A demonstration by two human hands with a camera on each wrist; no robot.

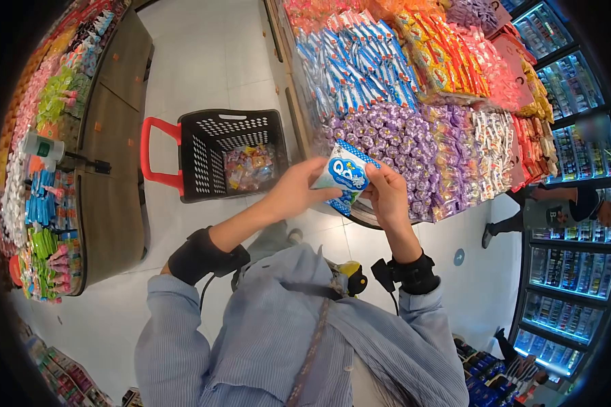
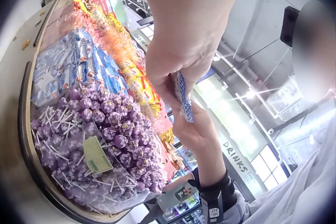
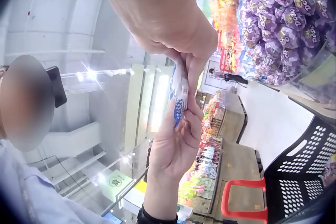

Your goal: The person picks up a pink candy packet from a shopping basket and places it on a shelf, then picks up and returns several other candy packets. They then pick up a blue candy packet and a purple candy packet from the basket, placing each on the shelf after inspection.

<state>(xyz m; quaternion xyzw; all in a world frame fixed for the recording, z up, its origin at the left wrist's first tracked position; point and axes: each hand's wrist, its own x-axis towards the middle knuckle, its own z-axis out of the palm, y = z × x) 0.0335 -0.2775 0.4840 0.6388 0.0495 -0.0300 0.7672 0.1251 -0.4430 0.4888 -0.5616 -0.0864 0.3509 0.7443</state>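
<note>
Candy packet [image 1: 347,175], small and pillow-shaped, is up in both hands just above the centre of the frame, its front turned to the wearer. From where I'm standing, big white letters that look like "QQ" jump out of a blue cloud shape; the finer print is too small for me. Its ends are blue with a pale dotted pattern, the middle whitish, with some green low down.

The left hand [image 1: 297,193] has it pinched, thumb across the face and fingers behind; the right hand [image 1: 390,197] nips the opposite edge between thumb and fingers. Both are closed down to the packet's thickness.

Black straps [image 1: 419,273] circle the wrists above striped blue sleeves [image 1: 173,319]. Just beyond the packet, purple-wrapped lollipops [image 1: 383,139] are heaped on the display counter [image 1: 293,102], with bold white lettering on the wrappers and a pale card [image 2: 97,154] among them in the left wrist view. Blue-and-white packets [image 1: 360,61] lie behind, yellow-and-red bags [image 1: 441,51] to their right.

Left of the hands, a black basket [image 1: 198,152] with a red handle [image 1: 161,178] holds clear-wrapped sweets [image 1: 248,167]. Farther off, lit drink shelves [image 1: 569,271] line the right side, and a sign [image 2: 234,157] reads "DRINKS".
</note>
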